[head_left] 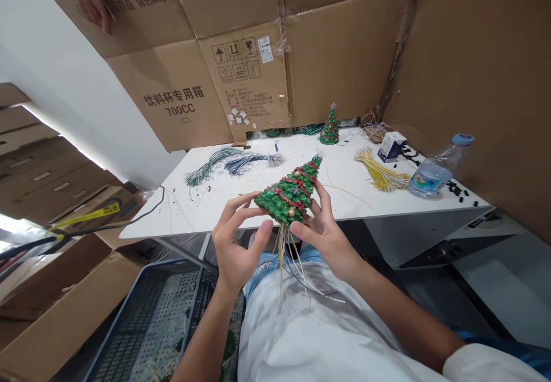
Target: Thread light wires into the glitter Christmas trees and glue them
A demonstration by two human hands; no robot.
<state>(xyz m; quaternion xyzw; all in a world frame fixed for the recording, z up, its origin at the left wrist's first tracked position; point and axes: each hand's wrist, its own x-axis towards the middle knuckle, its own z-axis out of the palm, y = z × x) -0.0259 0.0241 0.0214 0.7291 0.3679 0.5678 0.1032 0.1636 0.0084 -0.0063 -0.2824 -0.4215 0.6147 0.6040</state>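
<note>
The cardboard panel (pixel 170 121) reads 饮料杯专用箱 and, beneath, 700CC. The upper flap (pixel 142 20) shows 请别踩踏. The adjoining panel (pixel 258 78) carries 6 boxed handling symbols (pixel 236 62) in 2 rows, including umbrella, upward arrows and glass. White sticker (pixel 266 49) and bottle label (pixel 427 180): lettering illegible.

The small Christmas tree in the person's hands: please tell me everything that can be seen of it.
The Christmas tree is a cone of glossy green leaves, plastic-looking, with a red garland wound around it, gold balls and a pale star at its tip. It tilts, tip up to the right, near the front of the white table. Yellow, white and dark wires hang from its base. The left hand and right hand hold opposite sides.
</note>
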